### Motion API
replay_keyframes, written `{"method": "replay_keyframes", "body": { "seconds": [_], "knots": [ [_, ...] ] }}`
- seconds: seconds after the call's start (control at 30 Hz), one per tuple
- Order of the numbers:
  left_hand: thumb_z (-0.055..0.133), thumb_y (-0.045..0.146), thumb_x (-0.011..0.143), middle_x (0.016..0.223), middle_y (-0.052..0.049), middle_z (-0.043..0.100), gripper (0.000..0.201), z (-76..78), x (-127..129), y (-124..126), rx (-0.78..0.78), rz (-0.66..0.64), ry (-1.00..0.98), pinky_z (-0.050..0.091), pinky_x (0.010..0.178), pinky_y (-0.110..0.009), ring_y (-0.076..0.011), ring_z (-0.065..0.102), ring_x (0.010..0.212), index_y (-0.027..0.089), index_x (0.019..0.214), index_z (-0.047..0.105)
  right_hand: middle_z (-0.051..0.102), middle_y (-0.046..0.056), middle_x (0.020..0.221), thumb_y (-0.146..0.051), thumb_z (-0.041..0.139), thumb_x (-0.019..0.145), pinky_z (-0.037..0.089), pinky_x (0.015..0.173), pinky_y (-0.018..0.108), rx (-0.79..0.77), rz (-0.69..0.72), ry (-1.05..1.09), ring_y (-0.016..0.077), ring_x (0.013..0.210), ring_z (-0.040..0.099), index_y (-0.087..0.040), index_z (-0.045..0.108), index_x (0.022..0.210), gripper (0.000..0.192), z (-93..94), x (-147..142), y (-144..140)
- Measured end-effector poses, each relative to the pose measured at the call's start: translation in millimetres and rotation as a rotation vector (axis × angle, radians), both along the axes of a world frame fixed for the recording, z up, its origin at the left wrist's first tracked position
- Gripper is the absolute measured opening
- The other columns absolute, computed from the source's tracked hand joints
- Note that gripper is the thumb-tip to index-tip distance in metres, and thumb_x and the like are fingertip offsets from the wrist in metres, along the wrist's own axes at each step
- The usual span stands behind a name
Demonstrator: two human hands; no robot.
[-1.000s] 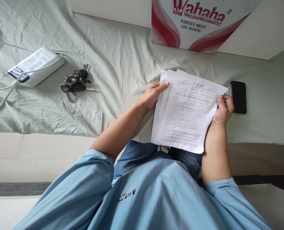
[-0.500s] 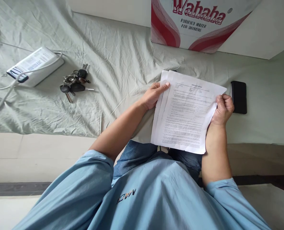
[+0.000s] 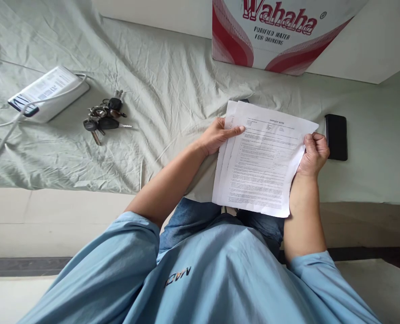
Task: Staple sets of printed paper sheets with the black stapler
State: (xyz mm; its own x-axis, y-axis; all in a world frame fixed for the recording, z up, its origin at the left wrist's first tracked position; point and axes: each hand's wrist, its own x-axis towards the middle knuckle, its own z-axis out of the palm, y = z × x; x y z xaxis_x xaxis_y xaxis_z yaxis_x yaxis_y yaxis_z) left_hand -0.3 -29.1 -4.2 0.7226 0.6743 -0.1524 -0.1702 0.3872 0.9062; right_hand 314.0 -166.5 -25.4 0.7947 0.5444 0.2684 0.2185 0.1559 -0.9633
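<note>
Several printed paper sheets (image 3: 262, 162), headed "OVERLEAF NOTES", are held fanned out a little over the near edge of the cloth-covered table and my lap. My left hand (image 3: 220, 135) grips their left edge, its thumb lying on top of the print and its fingers hidden beneath. At the upper right edge my right hand (image 3: 314, 150) is closed on the paper, thumb in front and fingers curled. Just right of that hand lies a black phone (image 3: 336, 137). A small dark thing, mostly covered, peeks out behind the sheets' top edge.
A bunch of keys (image 3: 105, 117) lies on the wrinkled pale green cloth (image 3: 166, 81) at the left. Beyond it sits a white box-shaped device (image 3: 51, 92) with a white cable (image 3: 12, 126). A Wahaha water carton (image 3: 280, 40) stands at the back.
My left thumb has slid right and slightly down across the top sheet. The sheets' left edges have shifted slightly; my right hand keeps its grip.
</note>
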Motion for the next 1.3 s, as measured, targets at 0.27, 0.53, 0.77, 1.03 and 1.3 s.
{"method": "replay_keyframes", "body": {
  "seconds": [0.27, 0.53, 0.77, 1.03, 1.3],
  "knots": [
    [0.102, 0.063, 0.087, 0.114, -0.010, 0.091, 0.055, -5.3, 0.0, 4.2, -0.035, -0.002, -0.029, 0.070, 0.115, -0.058, -0.0371, 0.088, 0.120, 0.020, 0.114, 0.082, 0.043, -0.007, 0.069, -0.057, 0.096, 0.079, 0.030, 0.062, 0.032, -0.023, 0.037, 0.141, 0.0152, 0.067, 0.027, -0.031, 0.067, 0.093, 0.041, 7.4, -4.2, -0.5],
    [0.102, 0.069, 0.084, 0.114, -0.013, 0.091, 0.059, -8.4, 3.4, 6.8, -0.028, 0.068, -0.066, 0.070, 0.113, -0.060, -0.0397, 0.087, 0.124, 0.022, 0.115, 0.083, 0.059, -0.001, 0.059, -0.049, 0.101, 0.076, 0.005, 0.040, 0.023, -0.086, 0.315, 0.279, 0.0070, 0.044, 0.025, -0.025, 0.077, 0.073, 0.034, 69.7, -2.4, -123.1],
    [0.099, 0.069, 0.085, 0.112, -0.011, 0.091, 0.054, -9.0, 9.5, 5.1, -0.007, 0.077, -0.093, 0.070, 0.113, -0.062, -0.0401, 0.087, 0.125, 0.024, 0.111, 0.084, 0.089, 0.012, 0.090, -0.068, 0.099, 0.087, 0.047, 0.045, 0.023, -0.956, 0.911, 0.602, 0.0144, 0.058, 0.066, -0.022, 0.093, 0.105, 0.050, 40.0, -80.8, -234.1],
    [0.102, 0.072, 0.080, 0.111, -0.012, 0.092, 0.064, 2.5, 5.5, -4.4, -0.001, -0.001, -0.200, 0.073, 0.113, -0.058, -0.0396, 0.088, 0.124, 0.022, 0.116, 0.084, 0.088, 0.010, 0.130, -0.067, 0.108, 0.076, 0.074, 0.098, 0.047, -0.552, 0.525, 0.715, 0.0309, 0.122, 0.080, -0.031, 0.089, 0.122, 0.062, 4.9, -138.7, -215.7],
    [0.099, 0.076, 0.085, 0.114, -0.014, 0.092, 0.068, 9.8, 8.5, -11.4, -0.004, -0.129, -0.289, 0.072, 0.114, -0.055, -0.0383, 0.088, 0.127, 0.021, 0.121, 0.082, 0.082, 0.002, 0.152, -0.061, 0.107, 0.078, 0.073, 0.108, 0.060, -0.408, 0.382, 0.694, 0.0344, 0.143, 0.075, -0.049, 0.075, 0.151, 0.080, 3.2, -181.6, -211.8]
  ]
}}
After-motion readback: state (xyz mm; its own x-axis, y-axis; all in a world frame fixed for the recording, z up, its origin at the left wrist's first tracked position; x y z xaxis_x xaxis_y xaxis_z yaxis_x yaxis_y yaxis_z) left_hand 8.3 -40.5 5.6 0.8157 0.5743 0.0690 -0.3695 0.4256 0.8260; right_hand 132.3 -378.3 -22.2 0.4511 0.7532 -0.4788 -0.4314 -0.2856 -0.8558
